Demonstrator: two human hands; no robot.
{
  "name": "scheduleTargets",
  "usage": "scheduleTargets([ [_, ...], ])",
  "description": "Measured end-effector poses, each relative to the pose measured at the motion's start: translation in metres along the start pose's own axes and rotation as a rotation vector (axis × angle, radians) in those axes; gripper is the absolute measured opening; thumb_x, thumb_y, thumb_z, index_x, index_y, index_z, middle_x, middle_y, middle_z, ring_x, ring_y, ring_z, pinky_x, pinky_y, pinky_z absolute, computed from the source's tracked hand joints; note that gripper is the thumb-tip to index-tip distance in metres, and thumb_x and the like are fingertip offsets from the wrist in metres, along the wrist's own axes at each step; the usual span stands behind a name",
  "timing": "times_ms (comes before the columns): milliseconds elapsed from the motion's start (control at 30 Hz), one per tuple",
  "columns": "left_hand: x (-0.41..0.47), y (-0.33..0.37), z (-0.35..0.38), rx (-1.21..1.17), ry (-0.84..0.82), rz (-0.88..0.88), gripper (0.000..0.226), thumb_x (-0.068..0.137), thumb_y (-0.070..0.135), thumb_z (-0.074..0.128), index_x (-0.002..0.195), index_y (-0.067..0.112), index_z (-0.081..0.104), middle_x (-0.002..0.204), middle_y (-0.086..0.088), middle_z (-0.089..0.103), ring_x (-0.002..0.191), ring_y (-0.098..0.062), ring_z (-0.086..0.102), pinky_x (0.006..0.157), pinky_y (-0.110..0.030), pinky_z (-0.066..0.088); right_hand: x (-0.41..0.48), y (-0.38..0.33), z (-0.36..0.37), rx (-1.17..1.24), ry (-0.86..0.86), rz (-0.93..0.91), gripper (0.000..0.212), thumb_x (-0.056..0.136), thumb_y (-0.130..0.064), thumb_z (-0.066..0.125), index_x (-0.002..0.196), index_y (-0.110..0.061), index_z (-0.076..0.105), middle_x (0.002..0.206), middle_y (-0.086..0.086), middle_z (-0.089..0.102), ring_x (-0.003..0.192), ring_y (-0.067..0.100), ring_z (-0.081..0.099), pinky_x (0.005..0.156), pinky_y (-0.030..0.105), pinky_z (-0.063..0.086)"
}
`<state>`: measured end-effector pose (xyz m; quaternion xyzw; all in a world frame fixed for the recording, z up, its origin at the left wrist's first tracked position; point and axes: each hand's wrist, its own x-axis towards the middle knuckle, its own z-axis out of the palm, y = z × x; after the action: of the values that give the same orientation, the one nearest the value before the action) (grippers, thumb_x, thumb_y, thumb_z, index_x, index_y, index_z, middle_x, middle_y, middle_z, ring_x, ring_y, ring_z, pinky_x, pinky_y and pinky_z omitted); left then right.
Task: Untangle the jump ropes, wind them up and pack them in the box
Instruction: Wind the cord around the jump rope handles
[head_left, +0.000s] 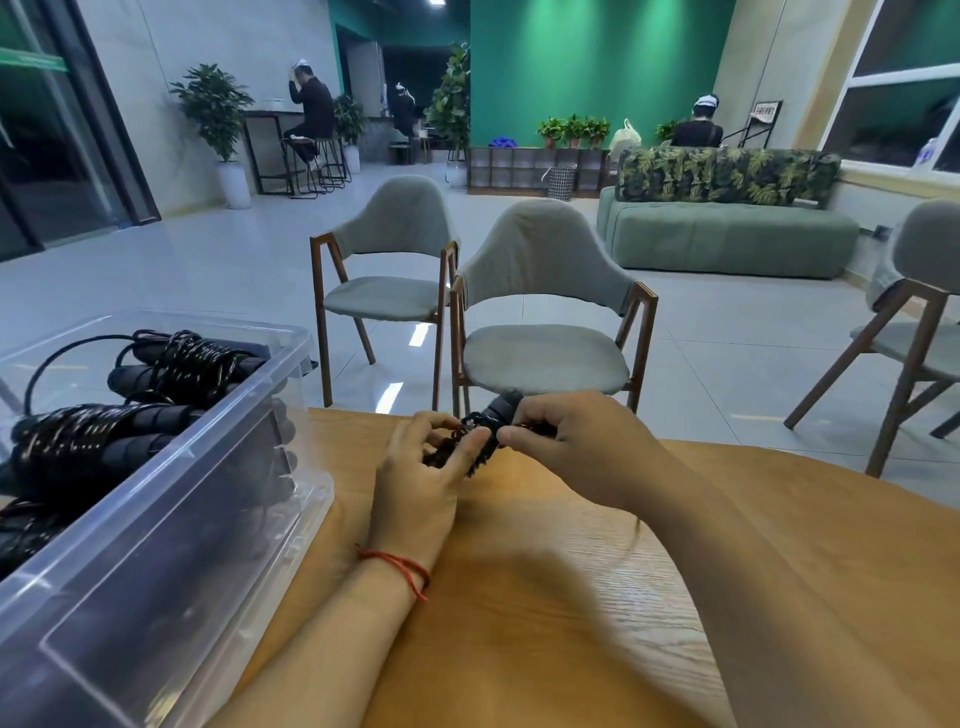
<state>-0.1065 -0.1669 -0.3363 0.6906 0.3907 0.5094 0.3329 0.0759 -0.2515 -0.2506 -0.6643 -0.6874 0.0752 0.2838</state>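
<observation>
Several wound ropes (78, 441) are being kept in the box (171, 519); one more jump rope (501, 408) is being wound, the grip of left hand (415, 483) and right hand (566, 436) clamped on it, packing judged outstanding.

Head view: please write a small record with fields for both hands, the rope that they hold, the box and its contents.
left hand: fingers curled on the jump rope
right hand: pinches the same rope near its handle end
jump rope: black, partly wound, held over the table, outside the box
box: clear plastic, no lid on, at the table's left side
wound ropes: black bundles lying inside the box
</observation>
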Motion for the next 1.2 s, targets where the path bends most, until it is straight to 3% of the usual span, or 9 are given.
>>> scheduleTargets([
  [200, -0.006, 0.010, -0.001, -0.072, -0.383, 0.096, 0.020, 0.090, 0.041, 0.080, 0.109, 0.039, 0.077, 0.110, 0.014, 0.064, 0.104, -0.009, 0.067, 0.085, -0.026, 0.060, -0.003, 0.011, -0.015, 0.045, 0.012, -0.001, 0.028, 0.083, -0.059, 0.082, 0.081, -0.033, 0.075, 0.076, -0.012, 0.068, 0.076, 0.011, 0.063, 0.061, 0.021, 0.047],
  [367, -0.010, 0.018, -0.007, -0.365, -0.662, -0.087, 0.040, 0.080, 0.051, 0.087, 0.110, 0.025, 0.078, 0.107, -0.009, 0.074, 0.097, -0.031, 0.076, 0.083, -0.055, 0.064, -0.007, 0.025, -0.028, 0.300, -0.179, 0.044, 0.031, 0.080, -0.055, 0.085, 0.078, -0.025, 0.078, 0.069, -0.003, 0.067, 0.063, 0.012, 0.058, 0.060, 0.020, 0.045],
  [533, -0.011, 0.019, -0.003, -0.658, -0.700, -0.205, 0.076, 0.074, 0.064, 0.085, 0.115, 0.004, 0.068, 0.112, -0.015, 0.068, 0.096, -0.035, 0.071, 0.066, -0.035, 0.061, -0.006, 0.041, -0.020, 0.545, -0.238, 0.141, 0.027, 0.095, -0.045, 0.074, 0.087, -0.020, 0.075, 0.086, 0.007, 0.071, 0.082, 0.019, 0.067, 0.082, 0.036, 0.056],
  [600, -0.009, 0.013, 0.000, -0.784, -0.683, -0.235, 0.077, 0.077, 0.063, 0.084, 0.120, 0.002, 0.064, 0.115, -0.019, 0.065, 0.097, -0.037, 0.068, 0.064, -0.035, 0.059, -0.004, 0.045, -0.014, 0.485, -0.234, 0.123, 0.018, 0.103, -0.029, 0.068, 0.086, -0.033, 0.075, 0.088, 0.000, 0.073, 0.090, 0.018, 0.070, 0.086, 0.038, 0.058],
  [700, -0.004, 0.009, 0.001, -0.919, -0.604, -0.266, 0.086, 0.079, 0.065, 0.081, 0.127, -0.003, 0.059, 0.113, -0.026, 0.064, 0.094, -0.038, 0.067, 0.063, -0.035, 0.056, -0.004, 0.042, -0.008, 0.430, -0.219, 0.153, 0.036, 0.105, -0.020, 0.063, 0.078, -0.041, 0.073, 0.073, -0.008, 0.066, 0.075, 0.018, 0.058, 0.072, 0.032, 0.051],
  [767, -0.001, 0.010, 0.000, -0.964, -0.510, -0.274, 0.095, 0.078, 0.068, 0.080, 0.132, -0.006, 0.057, 0.114, -0.029, 0.064, 0.093, -0.036, 0.068, 0.065, -0.035, 0.055, -0.005, 0.039, -0.002, 0.530, -0.222, 0.207, 0.034, 0.109, -0.029, 0.058, 0.080, -0.035, 0.076, 0.067, -0.005, 0.056, 0.069, 0.020, 0.046, 0.067, 0.034, 0.044],
  [867, 0.001, 0.012, -0.001, -0.959, -0.243, -0.315, 0.089, 0.078, 0.066, 0.079, 0.131, -0.003, 0.061, 0.113, -0.026, 0.069, 0.094, -0.035, 0.069, 0.066, -0.035, 0.057, -0.004, 0.032, 0.006, 0.623, -0.219, 0.261, 0.034, 0.110, -0.048, 0.052, 0.106, -0.030, 0.079, 0.073, -0.001, 0.046, 0.067, 0.014, 0.040, 0.064, 0.029, 0.041],
  [1033, 0.005, 0.008, 0.000, -0.584, 0.129, -0.201, 0.034, 0.082, 0.037, 0.082, 0.109, 0.021, 0.071, 0.103, -0.011, 0.073, 0.092, -0.030, 0.074, 0.075, -0.043, 0.061, 0.001, 0.023, 0.020, 0.862, -0.313, 0.357, 0.030, 0.107, -0.024, 0.058, 0.134, -0.027, 0.072, 0.077, -0.003, 0.041, 0.062, 0.009, 0.035, 0.056, 0.023, 0.033],
  [1200, 0.000, 0.004, -0.002, -0.087, 0.184, 0.106, 0.039, 0.081, 0.038, 0.089, 0.114, 0.028, 0.069, 0.110, 0.003, 0.062, 0.103, -0.010, 0.063, 0.085, -0.015, 0.050, 0.001, 0.012, 0.018, 0.851, -0.437, 0.359, 0.044, 0.096, -0.013, 0.057, 0.135, -0.029, 0.070, 0.091, 0.010, 0.040, 0.067, 0.012, 0.038, 0.057, 0.024, 0.035],
])
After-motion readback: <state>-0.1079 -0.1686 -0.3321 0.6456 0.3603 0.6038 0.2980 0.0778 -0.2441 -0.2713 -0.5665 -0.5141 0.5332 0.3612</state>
